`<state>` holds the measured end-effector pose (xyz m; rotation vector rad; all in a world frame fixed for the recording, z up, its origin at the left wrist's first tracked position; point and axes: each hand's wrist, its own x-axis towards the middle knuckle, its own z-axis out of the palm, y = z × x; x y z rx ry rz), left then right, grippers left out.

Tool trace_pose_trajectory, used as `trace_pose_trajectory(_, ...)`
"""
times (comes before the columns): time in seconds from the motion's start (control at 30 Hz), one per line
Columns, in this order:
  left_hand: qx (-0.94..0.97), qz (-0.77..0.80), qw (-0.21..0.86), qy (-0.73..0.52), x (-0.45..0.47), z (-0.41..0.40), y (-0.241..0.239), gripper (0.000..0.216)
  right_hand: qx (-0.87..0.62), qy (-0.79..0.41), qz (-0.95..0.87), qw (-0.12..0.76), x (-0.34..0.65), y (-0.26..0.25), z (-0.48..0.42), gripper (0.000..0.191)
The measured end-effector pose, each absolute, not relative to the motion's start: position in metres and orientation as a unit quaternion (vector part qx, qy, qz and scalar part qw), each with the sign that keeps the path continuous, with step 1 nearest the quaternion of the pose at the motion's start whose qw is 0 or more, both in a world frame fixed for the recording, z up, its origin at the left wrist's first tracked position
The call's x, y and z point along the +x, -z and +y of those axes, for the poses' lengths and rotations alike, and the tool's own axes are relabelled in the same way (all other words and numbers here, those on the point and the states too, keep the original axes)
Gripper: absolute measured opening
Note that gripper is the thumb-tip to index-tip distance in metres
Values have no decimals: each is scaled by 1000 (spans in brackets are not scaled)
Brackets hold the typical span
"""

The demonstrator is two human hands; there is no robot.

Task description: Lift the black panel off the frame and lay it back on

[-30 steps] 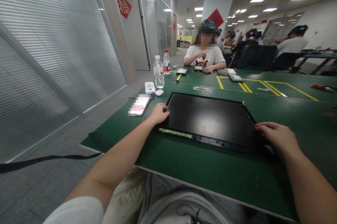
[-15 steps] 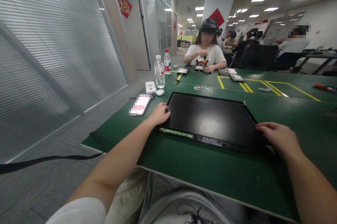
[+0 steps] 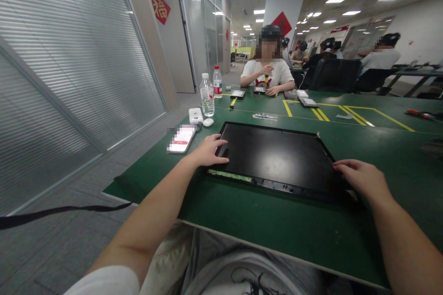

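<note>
A flat black screen panel (image 3: 277,154) lies on the green table (image 3: 270,225) in front of me, with a green circuit strip along its near edge. My left hand (image 3: 208,150) rests on the panel's left near corner, thumb and fingers spread over the surface. At the right edge my right hand (image 3: 363,179) lies palm down, its fingers stretched out and touching the frame. Neither hand grips anything.
Left of the panel lie a phone (image 3: 180,139), a white charger (image 3: 195,115) and a small white case (image 3: 208,122). Two water bottles (image 3: 207,95) stand behind them. A person (image 3: 267,69) works across the table; small devices and yellow tape lines lie farther back.
My left hand has slid a little further onto the panel's corner, thumb now on its surface. The right hand has barely shifted. The view tilted slightly.
</note>
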<state>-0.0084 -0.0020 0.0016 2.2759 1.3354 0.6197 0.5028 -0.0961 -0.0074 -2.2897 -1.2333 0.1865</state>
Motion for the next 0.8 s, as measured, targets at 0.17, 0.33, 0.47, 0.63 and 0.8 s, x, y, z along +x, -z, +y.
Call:
trace_pose_trajectory(0.17, 872, 408, 235, -137, -12, -4, -7, 85, -847, -58, -451, 274, 504, 9, -95, 26)
trace_pose_trajectory(0.33, 882, 382, 244, -131, -16, -1, -8, 84, -839, -56, -460, 284, 509, 13, -94, 26)
trace_pose_trajectory(0.47, 884, 375, 250, -123, -21, 1, -11, 83, -842, -70, -452, 286, 506, 9, -95, 26)
trace_pose_trajectory(0.63, 889, 356, 257, -126, -22, 2, -13, 77, -847, -70, -448, 278, 501, 5, -97, 26)
trace_pose_trajectory(0.8, 894, 331, 262, -152, -20, 3, -10, 72, -848, -74, -443, 283, 497, 2, -99, 25)
